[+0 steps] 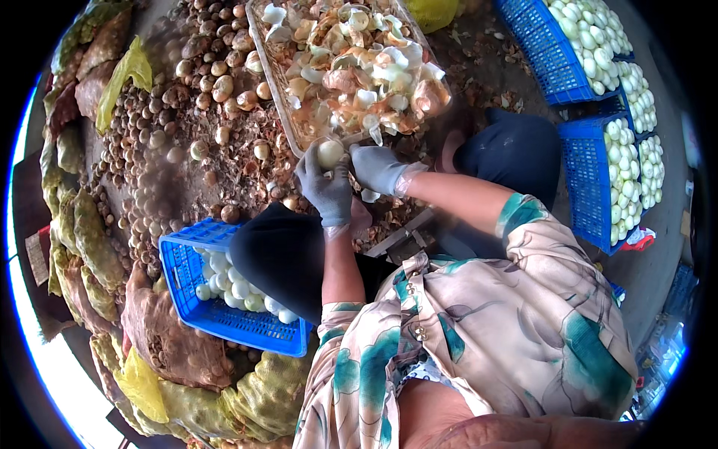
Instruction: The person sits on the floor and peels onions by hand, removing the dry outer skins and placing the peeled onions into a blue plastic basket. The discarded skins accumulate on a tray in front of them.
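Grey gloves cover both of my hands. My left hand (325,188) is shut on an onion (330,154), held at the near edge of a crate of onion skins (283,106). The onion looks pale and mostly bare of skin. Just to its right is my right hand (377,168), with its fingers bent toward the onion; whether it holds a tool is hidden. Loose papery skins (348,78) heap up in the crate. By my left knee, a tilted blue plastic crate (241,326) holds peeled onions (238,289).
Unpeeled onions (222,88) and scattered skins cover the ground at the left and ahead. Net sacks (174,331) line the far left. Blue crates (583,179) full of peeled onions stand at the right. A yellow net bag (432,12) lies beyond the skins.
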The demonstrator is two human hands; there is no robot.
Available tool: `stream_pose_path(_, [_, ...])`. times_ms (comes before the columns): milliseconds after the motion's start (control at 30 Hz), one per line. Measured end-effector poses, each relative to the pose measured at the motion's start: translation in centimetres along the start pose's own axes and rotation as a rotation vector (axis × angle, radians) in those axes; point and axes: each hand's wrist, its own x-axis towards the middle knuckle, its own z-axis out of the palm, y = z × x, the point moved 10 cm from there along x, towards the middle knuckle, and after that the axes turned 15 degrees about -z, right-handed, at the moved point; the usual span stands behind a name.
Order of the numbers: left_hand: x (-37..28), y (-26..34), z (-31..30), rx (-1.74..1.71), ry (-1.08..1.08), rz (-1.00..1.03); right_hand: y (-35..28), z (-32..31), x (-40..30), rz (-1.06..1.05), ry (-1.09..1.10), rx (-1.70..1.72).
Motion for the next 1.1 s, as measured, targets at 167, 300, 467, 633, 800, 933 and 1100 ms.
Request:
stream_pose_path(167, [0.4,-4.0,1.4,-0.754,-0.243,-0.401,-2.1,-2.7,0.3,-0.125,0.143,0.070])
stream_pose_path(300, [-0.3,-2.0,1.1,-1.241,-0.426,-0.534,-3.9,-6.5,-1.5,-0.103,0.224,0.540])
stream_pose_path(467, [-2.3,-2.0,3.3,-1.517,-0.627,-0.717,-2.2,-6.5,-3.2,0.072,0.219,1.036])
stream_pose_path(633, [-3.0,0.1,3.3,-1.381,-0.672,-0.580,-3.4,-9.2,-4.6,0.049,0.300,1.084])
stream_pose_path(800, [-3.0,0.6,2.2,-1.124,-0.572,-0.550,-2.2,-9.0,-4.7,0.003,0.360,0.984])
stream_pose_path(933, [-2.3,4.0,0.9,-0.912,-0.610,-0.390,-2.0,-10.3,-4.9,-0.020,0.341,0.882])
stream_pose_path(1100, [-3.1,4.2,2.0,-1.028,-0.817,-0.377,-1.7,-10.3,-4.7,-0.021,0.218,1.199])
